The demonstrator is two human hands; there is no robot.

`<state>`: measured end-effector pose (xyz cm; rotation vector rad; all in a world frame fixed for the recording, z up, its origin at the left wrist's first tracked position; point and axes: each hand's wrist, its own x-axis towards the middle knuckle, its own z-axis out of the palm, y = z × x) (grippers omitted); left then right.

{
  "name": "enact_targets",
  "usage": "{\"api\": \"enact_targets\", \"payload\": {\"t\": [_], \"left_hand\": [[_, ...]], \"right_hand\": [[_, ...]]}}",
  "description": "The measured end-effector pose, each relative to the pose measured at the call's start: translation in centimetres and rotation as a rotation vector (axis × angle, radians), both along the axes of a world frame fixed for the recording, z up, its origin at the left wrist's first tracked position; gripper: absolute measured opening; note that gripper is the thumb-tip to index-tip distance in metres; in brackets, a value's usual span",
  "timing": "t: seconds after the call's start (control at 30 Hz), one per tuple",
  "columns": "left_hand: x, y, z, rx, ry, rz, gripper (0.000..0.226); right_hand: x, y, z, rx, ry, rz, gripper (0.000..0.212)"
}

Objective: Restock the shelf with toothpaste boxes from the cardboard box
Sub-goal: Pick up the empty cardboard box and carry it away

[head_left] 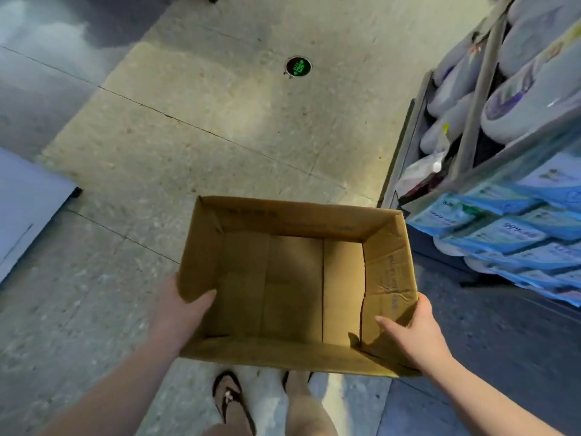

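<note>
An open brown cardboard box (295,278) is held up in front of me above the floor, and its inside shows only bare cardboard. My left hand (180,309) grips its left wall, thumb hooked over the rim into the box. My right hand (415,333) grips the right flap near the front corner, thumb inside. No toothpaste boxes show in the box. The shelf (490,171) stands at the right, stacked with blue and white packaged goods.
Speckled stone floor stretches ahead with a round green-lit floor marker (298,67). A pale flat panel (25,209) lies at the left edge. My feet in dark sandals (232,401) stand below the box. White plastic-wrapped packs (518,99) fill the shelf's upper tiers.
</note>
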<state>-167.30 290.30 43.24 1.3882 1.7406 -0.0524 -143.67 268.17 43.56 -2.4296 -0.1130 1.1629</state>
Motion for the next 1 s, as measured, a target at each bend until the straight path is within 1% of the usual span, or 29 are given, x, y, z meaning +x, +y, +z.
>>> {"api": "enact_targets", "payload": {"t": [0.1, 0.2, 0.4, 0.57, 0.77, 0.9, 1.0], "left_hand": [[0.7, 3.1, -5.8, -0.058, 0.034, -0.040, 0.072], [1.2, 6.1, -12.5, -0.097, 0.035, -0.074, 0.074], [1.9, 10.4, -25.2, -0.081, 0.051, -0.165, 0.072], [2.9, 12.3, -33.8, -0.074, 0.068, -0.230, 0.070], [4.2, 13.1, -41.3, -0.085, 0.016, -0.232, 0.066], [4.9, 13.6, -44.0, -0.076, -0.003, -0.236, 0.068], [5.0, 14.1, -45.5, -0.070, -0.004, -0.278, 0.073]], "right_hand": [[0.1, 2.4, -5.4, -0.040, 0.019, -0.053, 0.074], [-0.3, 4.4, -11.8, -0.058, 0.028, -0.127, 0.073], [-1.6, 6.5, -25.1, -0.092, 0.055, -0.244, 0.062], [-1.4, 7.0, -34.0, -0.143, 0.072, -0.309, 0.058], [0.1, 7.6, -40.4, -0.163, 0.073, -0.346, 0.057], [1.1, 8.2, -42.9, -0.147, 0.089, -0.343, 0.058], [1.4, 8.7, -44.1, -0.134, 0.095, -0.360, 0.060]]}}
